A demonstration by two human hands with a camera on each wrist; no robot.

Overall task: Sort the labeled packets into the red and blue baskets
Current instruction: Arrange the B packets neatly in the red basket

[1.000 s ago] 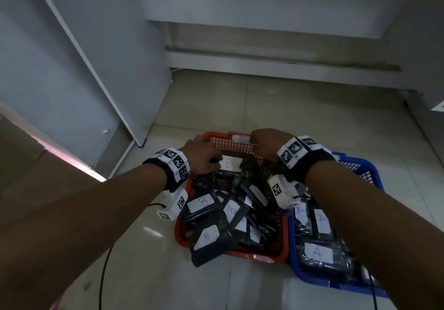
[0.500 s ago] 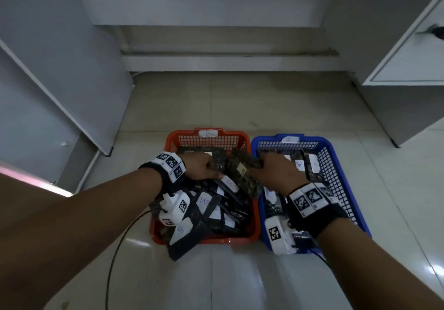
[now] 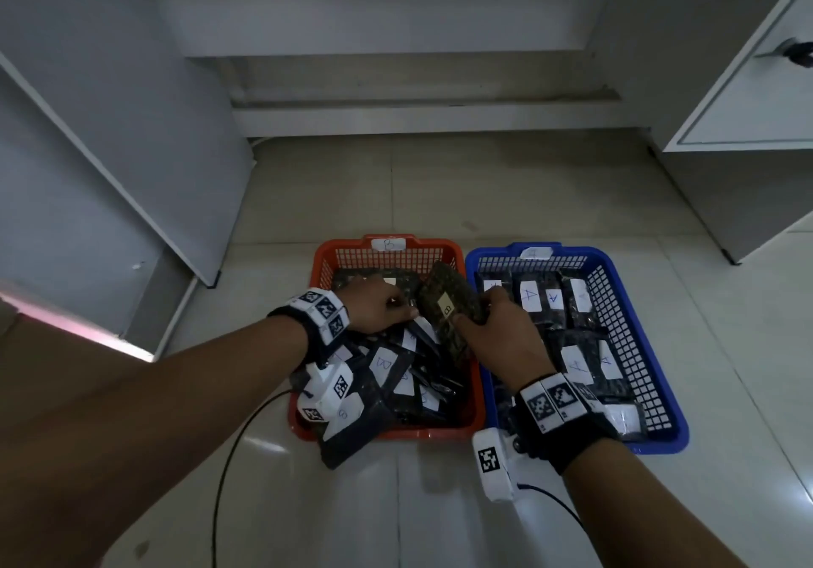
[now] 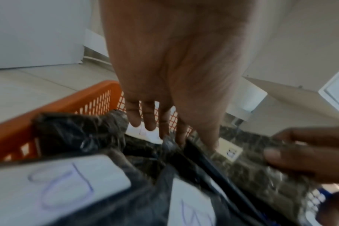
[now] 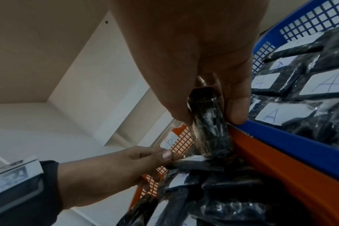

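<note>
Holding a dark packet marked B, the right hand pinches its near end between thumb and fingers, so the packet stands tilted over the right rim of the red basket, just beside the wall it shares with the blue basket. In the right wrist view that grip is plain: the thumb on one face, the fingertips on the other. The left hand lies in the red basket with its fingers nearly straight, their tips touching the far packets and holding none that I can see. The red basket carries a B tag on its far rim and is heaped with B packets; the blue one holds rows marked A.

The step in hand looks like placing this B packet with its own kind. The next move calls for lowering it flat onto the heap and letting go, with care that it does not slide over the low rim as one packet at the near left corner already overhangs.

Against half a second ago, the right hand's hold and the left hand's place are much the same; the view has tipped down only a little, and the packet's label now faces up more clearly.
</note>
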